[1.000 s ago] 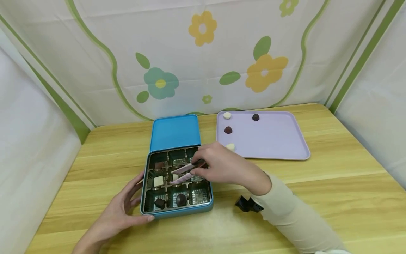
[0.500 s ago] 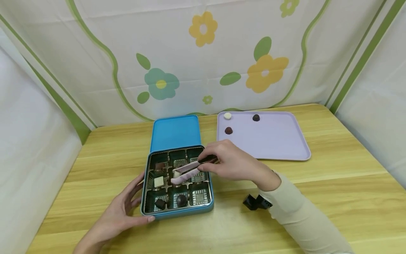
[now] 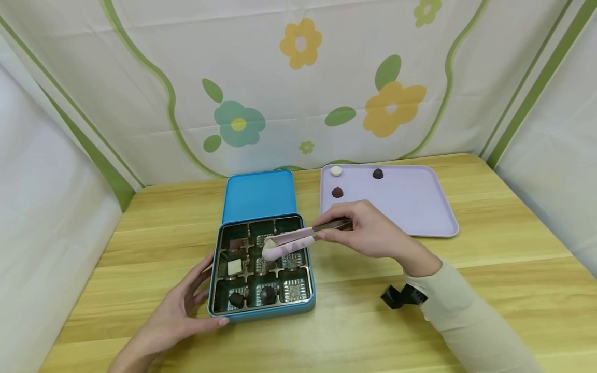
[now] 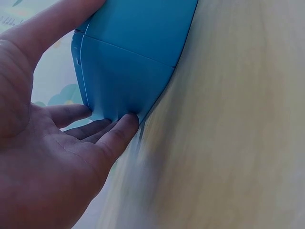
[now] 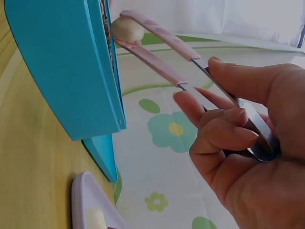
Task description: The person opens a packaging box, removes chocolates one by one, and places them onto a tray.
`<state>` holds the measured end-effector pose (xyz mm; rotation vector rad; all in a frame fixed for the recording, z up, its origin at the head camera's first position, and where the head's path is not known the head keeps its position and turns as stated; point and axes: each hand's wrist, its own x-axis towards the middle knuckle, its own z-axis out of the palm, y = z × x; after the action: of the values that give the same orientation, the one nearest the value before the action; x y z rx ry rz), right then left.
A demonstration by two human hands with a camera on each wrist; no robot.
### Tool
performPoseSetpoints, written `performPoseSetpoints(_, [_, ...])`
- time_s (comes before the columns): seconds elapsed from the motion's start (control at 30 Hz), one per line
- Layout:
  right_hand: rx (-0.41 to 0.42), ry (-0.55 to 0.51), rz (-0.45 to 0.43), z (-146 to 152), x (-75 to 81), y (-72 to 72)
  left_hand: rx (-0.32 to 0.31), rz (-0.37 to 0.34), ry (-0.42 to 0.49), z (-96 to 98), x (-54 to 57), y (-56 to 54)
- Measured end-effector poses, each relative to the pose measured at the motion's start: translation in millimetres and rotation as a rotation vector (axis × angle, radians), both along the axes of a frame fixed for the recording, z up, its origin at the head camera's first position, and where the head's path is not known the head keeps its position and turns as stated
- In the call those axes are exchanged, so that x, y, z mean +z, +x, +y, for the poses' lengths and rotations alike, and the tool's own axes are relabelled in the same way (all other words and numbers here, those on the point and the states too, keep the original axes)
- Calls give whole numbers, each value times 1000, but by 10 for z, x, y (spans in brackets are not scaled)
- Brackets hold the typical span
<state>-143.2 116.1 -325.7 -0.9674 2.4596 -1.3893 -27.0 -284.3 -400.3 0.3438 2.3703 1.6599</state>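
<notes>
The left hand (image 3: 174, 308) rests spread at the near left corner of the square blue tin (image 3: 261, 313), fingertips against its left wall, thumb along the near one; the right hand (image 3: 370, 233) pinches the pink-tipped tongs (image 3: 289, 248). Those tongs run leftward from the right hand, a rounded white chocolate (image 5: 127, 29) between their tips, over the tin's middle. Dark chocolates (image 3: 268, 295) sit in the near left and near middle compartments, a square white piece (image 3: 235, 267) farther off at the left. Just beyond the tin is its blue lid (image 3: 259, 197). The lilac tray (image 3: 401, 204), long axis left to right, lies far right of the held chocolate; the right hand is much the nearer to it.
</notes>
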Motion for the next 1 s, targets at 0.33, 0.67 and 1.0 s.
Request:
performPoseSetpoints(0.33, [-68,-44,-109,207,-105,-29,5,-8,7,3,-17,17])
performPoseSetpoints(0.67, [-161,-48,-150,498,-220,-10,5,-14,9,12,-9,3])
performPoseSetpoints(1.0, [-210,-57,-130,869,-356,30,23,-26,-21,-7,-14,26])
